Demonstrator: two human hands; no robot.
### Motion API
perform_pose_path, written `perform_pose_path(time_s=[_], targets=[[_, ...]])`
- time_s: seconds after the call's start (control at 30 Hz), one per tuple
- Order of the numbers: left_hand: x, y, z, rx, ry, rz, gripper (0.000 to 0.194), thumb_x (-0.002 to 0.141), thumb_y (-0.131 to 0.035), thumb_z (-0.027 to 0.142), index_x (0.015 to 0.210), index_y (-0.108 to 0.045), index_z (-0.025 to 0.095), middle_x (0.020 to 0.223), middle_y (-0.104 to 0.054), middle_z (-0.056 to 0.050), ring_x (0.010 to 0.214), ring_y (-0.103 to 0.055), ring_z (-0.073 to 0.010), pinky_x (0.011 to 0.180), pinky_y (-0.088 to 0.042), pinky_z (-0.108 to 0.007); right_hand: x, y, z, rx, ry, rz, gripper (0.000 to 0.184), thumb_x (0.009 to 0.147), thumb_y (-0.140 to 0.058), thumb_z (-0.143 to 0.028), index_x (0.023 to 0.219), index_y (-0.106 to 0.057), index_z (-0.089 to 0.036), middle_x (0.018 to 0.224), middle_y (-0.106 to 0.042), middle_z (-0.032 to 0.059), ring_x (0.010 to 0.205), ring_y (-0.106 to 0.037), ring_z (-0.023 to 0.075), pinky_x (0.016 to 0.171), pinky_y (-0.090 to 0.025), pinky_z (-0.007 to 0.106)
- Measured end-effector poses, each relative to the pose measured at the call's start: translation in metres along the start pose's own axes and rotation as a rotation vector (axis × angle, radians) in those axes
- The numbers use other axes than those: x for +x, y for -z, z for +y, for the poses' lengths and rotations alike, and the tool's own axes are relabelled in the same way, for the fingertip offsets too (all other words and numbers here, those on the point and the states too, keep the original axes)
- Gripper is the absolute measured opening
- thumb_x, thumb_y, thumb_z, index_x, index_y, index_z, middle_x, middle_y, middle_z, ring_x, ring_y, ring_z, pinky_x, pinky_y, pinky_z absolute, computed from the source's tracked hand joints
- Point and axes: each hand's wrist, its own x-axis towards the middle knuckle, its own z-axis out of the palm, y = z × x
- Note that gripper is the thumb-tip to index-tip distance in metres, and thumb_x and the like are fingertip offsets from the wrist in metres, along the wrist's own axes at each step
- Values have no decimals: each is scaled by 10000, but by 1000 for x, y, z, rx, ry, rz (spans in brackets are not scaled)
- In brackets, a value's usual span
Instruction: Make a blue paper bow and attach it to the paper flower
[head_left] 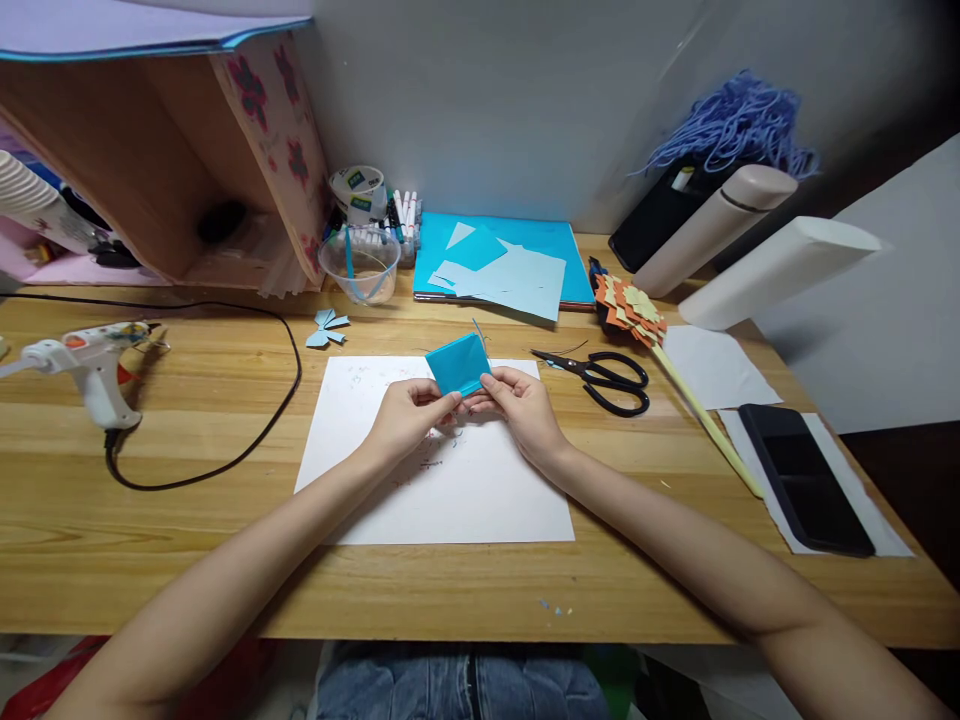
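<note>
A small folded piece of blue paper (456, 364) is held above a white sheet (360, 500) that bears faint marks. My left hand (405, 415) pinches its lower left edge between thumb and fingers. On the lower right edge, my right hand (519, 410) grips it with the thumb on top. A thin strip stands up at the paper's right side. Black-handled scissors (604, 378) lie to the right of the sheet, blades pointing left. Beyond the sheet's upper left corner sits a light blue paper cutout (328, 328) with several petals.
A hot glue gun (94, 365) with a looping black cord is at left. Behind are a clear plastic cup (360, 270), tape (358, 190), markers and blue paper scraps (517, 280). A paper flower (630, 308), phone (806, 480) and bottles (780, 270) stand or lie at right.
</note>
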Motion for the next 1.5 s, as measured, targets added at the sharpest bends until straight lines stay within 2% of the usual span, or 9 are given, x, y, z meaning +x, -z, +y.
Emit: perform_pose_path(time_s=[0.1,0.37,0.53,0.63,0.73,1.03,1.2,1.4,1.5], targets=[[0,0,-2,-17,-4,-3,229,704,-669,334,665,-644,109,645,-658,-45,541,-582,-115,526,-459,-222,0,1,-1,-56,19,38,261,662,-755,-337,813,-639,-158,676,-681,7,591,-647,124,611,-541,246],[5,-1,-21,21,-123,-46,273,717,-662,367,722,-654,94,675,-676,-75,558,-583,-124,545,-449,-235,0,4,-5,-175,1,-63,302,616,-780,-293,809,-588,-162,760,-678,15,688,-647,138,669,-523,267],[4,2,-11,24,-40,-74,232,734,-654,331,682,-652,105,691,-696,-84,573,-616,-134,529,-460,-228,3,6,-7,-83,-52,-99,392,612,-788,-304,872,-524,-177,661,-674,-16,576,-633,113,599,-514,242],[4,5,-6,29,12,-104,242,736,-663,343,688,-657,106,686,-697,-86,567,-617,-130,446,-405,-194,7,9,-7,-66,-71,-123,422,628,-779,-320,915,-501,-186,627,-677,-21,561,-647,121,611,-530,253],[6,8,-5,30,55,-117,246,753,-653,347,709,-654,104,655,-685,-77,517,-593,-112,388,-348,-174,9,10,-7,-51,-108,-134,410,660,-754,-345,943,-508,-179,649,-694,1,582,-673,141,642,-553,275],[5,8,-2,20,61,-108,263,716,-690,358,657,-619,112,638,-679,-83,572,-636,-148,430,-396,-187,8,12,-12,-42,-162,-251,361,693,-728,-349,965,-578,-164,758,-717,28,658,-695,146,679,-567,261],[6,13,-6,53,56,-181,331,716,-664,447,708,-628,118,715,-687,-97,588,-631,-147,376,-310,-167,6,9,-12,-91,-129,-152,429,594,-801,-290,940,-584,-160,707,-717,8,623,-674,133,662,-552,259],[12,23,-9,45,83,-311,366,699,-676,473,756,-662,111,663,-665,-74,490,-544,-97,415,-341,-188,6,7,-12,-82,-138,-131,409,596,-797,-303,919,-592,-160,691,-710,0,607,-665,122,662,-544,252],[13,22,-10,13,72,-316,345,699,-685,447,714,-655,104,635,-654,-67,435,-486,-69,400,-332,-187,6,6,-13,-96,-144,-140,402,594,-799,-298,911,-597,-156,675,-708,-3,606,-667,119,646,-540,232]])
